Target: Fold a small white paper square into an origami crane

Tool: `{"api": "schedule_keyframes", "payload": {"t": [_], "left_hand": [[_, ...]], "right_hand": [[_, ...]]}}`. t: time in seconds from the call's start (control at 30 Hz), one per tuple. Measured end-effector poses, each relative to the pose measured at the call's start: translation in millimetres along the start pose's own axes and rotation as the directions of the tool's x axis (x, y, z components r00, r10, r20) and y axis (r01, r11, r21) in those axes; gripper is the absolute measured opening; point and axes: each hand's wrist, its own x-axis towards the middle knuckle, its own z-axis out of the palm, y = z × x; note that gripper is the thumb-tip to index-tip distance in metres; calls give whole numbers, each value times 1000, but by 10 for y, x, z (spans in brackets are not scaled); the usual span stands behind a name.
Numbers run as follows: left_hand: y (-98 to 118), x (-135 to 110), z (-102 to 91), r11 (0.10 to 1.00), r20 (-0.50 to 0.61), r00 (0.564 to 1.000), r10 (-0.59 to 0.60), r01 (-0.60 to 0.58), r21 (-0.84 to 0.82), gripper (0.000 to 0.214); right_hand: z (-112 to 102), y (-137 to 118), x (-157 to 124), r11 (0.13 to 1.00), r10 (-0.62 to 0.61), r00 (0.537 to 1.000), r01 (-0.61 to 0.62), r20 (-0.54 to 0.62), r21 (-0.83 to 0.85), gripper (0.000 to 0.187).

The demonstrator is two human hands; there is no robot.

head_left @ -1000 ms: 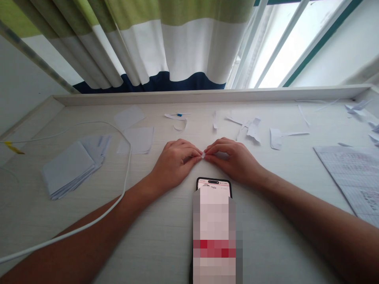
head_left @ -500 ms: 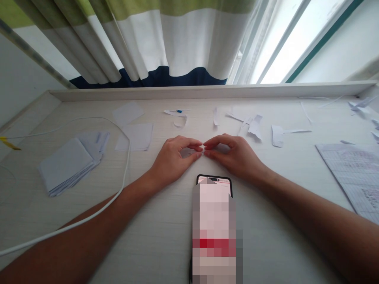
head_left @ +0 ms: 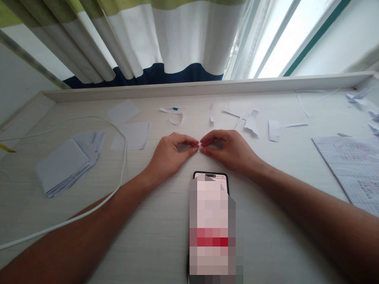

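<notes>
My left hand (head_left: 174, 152) and my right hand (head_left: 229, 150) meet fingertip to fingertip above the middle of the white tabletop (head_left: 166, 221). Each is closed in a pinch, thumb against fingers. Whatever lies between the fingertips is too small and hidden to name. Just below the hands lies a phone (head_left: 225, 181), its screen lit and mostly blurred out. Beyond my right hand are torn paper scraps (head_left: 251, 122), and a thin curled paper strip (head_left: 177, 118) with a small blue piece (head_left: 175, 109) lies beyond my left hand.
A stack of paper sheets (head_left: 63, 163) and two loose sheets (head_left: 133, 136) lie to the left. A white cable (head_left: 122, 173) loops across my left forearm. On the right are a printed sheet (head_left: 352, 169) and more scraps (head_left: 357, 96). A raised ledge (head_left: 148, 90) bounds the back, below the curtain (head_left: 183, 43).
The view has shifted slightly, so most things sit a little further left and higher. Both hands keep their fingertips together, with the fingers pinched slightly tighter. Nothing on the table has visibly moved.
</notes>
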Motion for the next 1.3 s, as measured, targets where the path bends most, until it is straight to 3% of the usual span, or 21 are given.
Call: {"api": "schedule_keyframes", "payload": {"t": [0.63,0.93,1.17,1.3], "left_hand": [[1,-6,13,1000,-7,1000,15,-14,18,13],[6,-4,9,1000,-6,1000,-2,2,31,14],[37,15,-6,985,37,996,-85,89,-145,16],[12,13,-5,985,43,996,-81,86,-150,15]], "right_hand": [[-13,82,28,997,21,999,-23,29,72,8],[-15,58,17,996,-23,999,26,35,-81,11],[-8,82,6,995,-32,999,35,30,-93,9],[-6,84,4,995,-38,999,41,29,-90,8]]}}
